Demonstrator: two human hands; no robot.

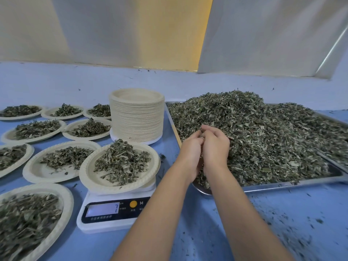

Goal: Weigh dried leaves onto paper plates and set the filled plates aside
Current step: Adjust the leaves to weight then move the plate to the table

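Curled together, the left hand (190, 155) and right hand (216, 147) cup a clump of dried leaves (263, 132) from the heap at the near left corner of the one metal tray (282, 185). Their fingers bend inward, the hands are side by side, and both forearms reach in from the table's (207, 232) near edge. One scale (113, 211) stands just left of the tray, carrying one filled plate (94, 182). Eight more filled plates (35, 172) lie across the table's left side, some cut off at the edge. One tall stack of empty plates (136, 115) stands behind the scale, beside the tray's far left corner.
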